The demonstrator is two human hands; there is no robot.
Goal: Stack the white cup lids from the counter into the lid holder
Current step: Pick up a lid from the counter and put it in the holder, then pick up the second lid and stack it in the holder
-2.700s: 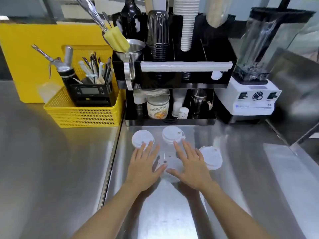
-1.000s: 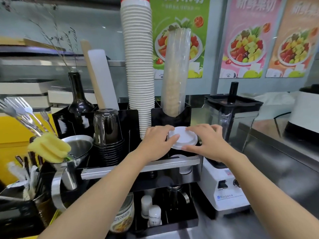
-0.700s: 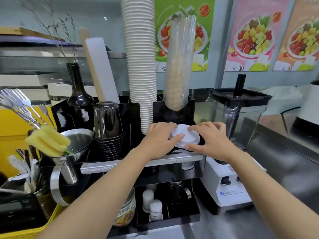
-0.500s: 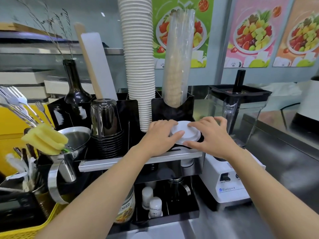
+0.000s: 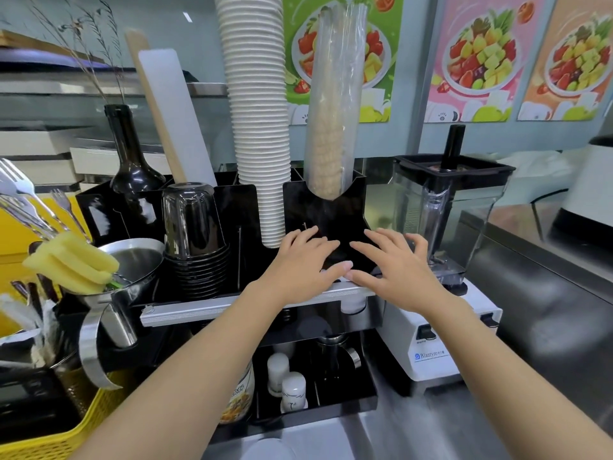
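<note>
The black lid holder (image 5: 356, 227) is the right-hand compartment of the black organiser, in front of a sleeve of brown cups. My left hand (image 5: 306, 262) and my right hand (image 5: 396, 265) hover flat over its top, fingers spread, thumbs nearly touching, holding nothing. No lid shows between them. A bit of white lid (image 5: 353, 304) shows through the opening in the holder's front, below the silver rail. Another white lid (image 5: 265, 449) lies on the steel counter at the bottom edge, partly cut off.
A tall stack of white paper cups (image 5: 257, 121) stands just left of the holder, with upturned black cups (image 5: 192, 227) further left. A blender (image 5: 444, 227) sits close on the right. A funnel with a yellow sponge (image 5: 71, 262) and a yellow basket (image 5: 49, 439) are at the left.
Both hands held a white lid over the holder; it has now dropped out of sight into the compartment, and the hands have opened and flattened over it.
</note>
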